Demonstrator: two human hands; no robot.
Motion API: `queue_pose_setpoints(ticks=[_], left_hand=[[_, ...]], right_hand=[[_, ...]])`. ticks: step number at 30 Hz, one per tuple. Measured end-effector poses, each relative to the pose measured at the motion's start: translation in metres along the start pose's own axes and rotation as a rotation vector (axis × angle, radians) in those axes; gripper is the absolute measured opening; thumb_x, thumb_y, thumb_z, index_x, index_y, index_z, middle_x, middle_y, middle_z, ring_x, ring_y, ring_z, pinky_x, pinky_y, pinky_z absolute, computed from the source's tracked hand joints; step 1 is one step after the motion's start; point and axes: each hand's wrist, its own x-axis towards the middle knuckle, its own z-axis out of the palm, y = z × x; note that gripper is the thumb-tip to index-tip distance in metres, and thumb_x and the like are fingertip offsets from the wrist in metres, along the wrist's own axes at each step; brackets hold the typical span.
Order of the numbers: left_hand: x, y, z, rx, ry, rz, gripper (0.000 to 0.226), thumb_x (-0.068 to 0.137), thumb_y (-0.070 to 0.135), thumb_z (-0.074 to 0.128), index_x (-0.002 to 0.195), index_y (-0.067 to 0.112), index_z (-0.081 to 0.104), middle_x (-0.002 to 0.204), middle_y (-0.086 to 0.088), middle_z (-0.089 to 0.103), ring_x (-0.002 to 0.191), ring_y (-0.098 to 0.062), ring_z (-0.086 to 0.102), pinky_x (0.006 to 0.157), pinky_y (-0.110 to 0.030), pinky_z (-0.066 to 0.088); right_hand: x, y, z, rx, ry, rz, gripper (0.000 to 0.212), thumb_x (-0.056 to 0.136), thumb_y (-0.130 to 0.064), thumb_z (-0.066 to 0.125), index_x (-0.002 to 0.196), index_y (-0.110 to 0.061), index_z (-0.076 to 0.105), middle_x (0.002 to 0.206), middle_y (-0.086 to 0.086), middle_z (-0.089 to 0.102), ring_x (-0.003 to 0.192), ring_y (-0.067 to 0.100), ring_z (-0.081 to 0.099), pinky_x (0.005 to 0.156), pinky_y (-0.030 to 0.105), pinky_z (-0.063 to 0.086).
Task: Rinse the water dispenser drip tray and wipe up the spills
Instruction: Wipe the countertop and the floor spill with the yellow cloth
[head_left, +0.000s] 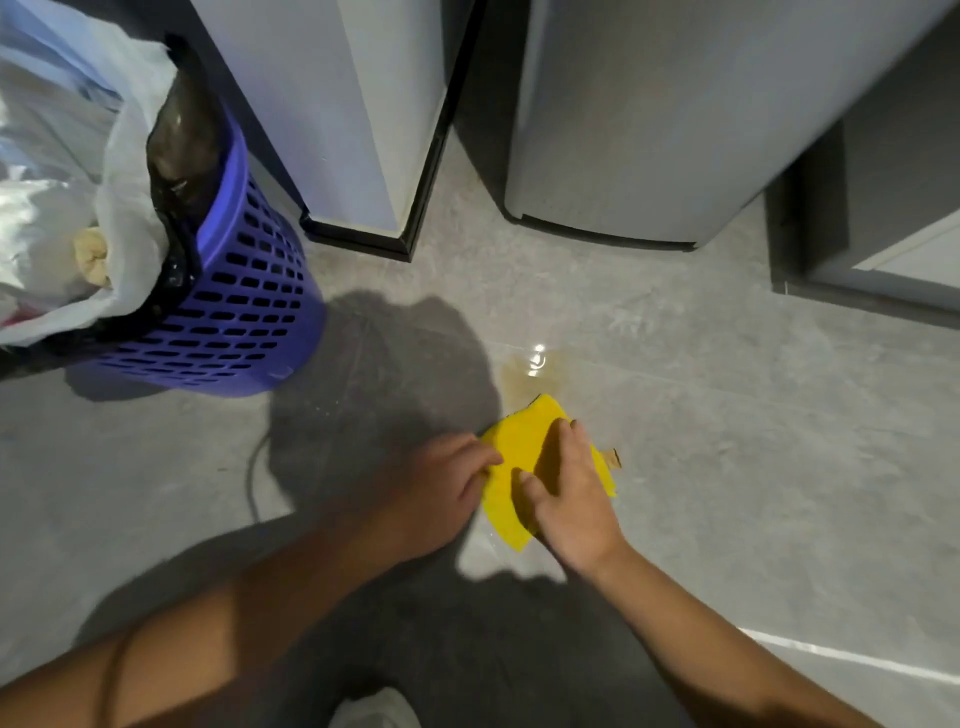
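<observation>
On floor (727, 467), I see yellow cloth (519, 447), spill (530, 374) just beside at its 12 o'clock. Right hand (571, 493) flat on cloth, fingers straight. Left hand (447, 483), 9 o'clock, pinches cloth edge.

No text, label, brand, number or sign can be read anywhere in view.
</observation>
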Motion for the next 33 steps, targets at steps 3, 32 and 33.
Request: queue_pose_setpoints(ticks=[3,32,33], left_hand=[[0.008,0.016,0.030,-0.002,-0.238,-0.121,0.029,0.101,0.037,0.054,0.122,0.021,0.063,0.125,-0.006,0.066,0.113,-0.031,0.062,0.095,-0.044,0.050],[0.045,-0.024,0.051,0.607,-0.261,0.240,0.074,0.100,0.053,0.039,0.162,0.014,0.029,0.170,-0.011,0.024,0.154,-0.040,0.029,0.124,-0.053,0.017],[0.046,-0.032,0.042,0.593,-0.239,0.186,0.074,0.099,0.054,0.038,0.160,0.012,0.033,0.169,-0.011,0.025,0.153,-0.042,0.032,0.123,-0.054,0.019]], right_hand=[[-0.010,0.048,-0.058,-0.192,0.039,0.000,0.097,0.089,-0.045,0.073,0.162,-0.012,0.020,0.171,0.015,0.014,0.158,0.028,0.010,0.127,0.039,0.013],[-0.038,0.141,-0.152,-0.427,-0.135,0.378,0.159,0.053,-0.076,0.084,0.158,-0.029,-0.025,0.168,0.011,-0.028,0.156,0.038,-0.017,0.124,0.058,0.019],[-0.041,0.147,-0.156,-0.484,-0.152,0.406,0.159,0.053,-0.078,0.082,0.156,-0.029,-0.028,0.167,0.012,-0.030,0.155,0.041,-0.018,0.122,0.061,0.021]])
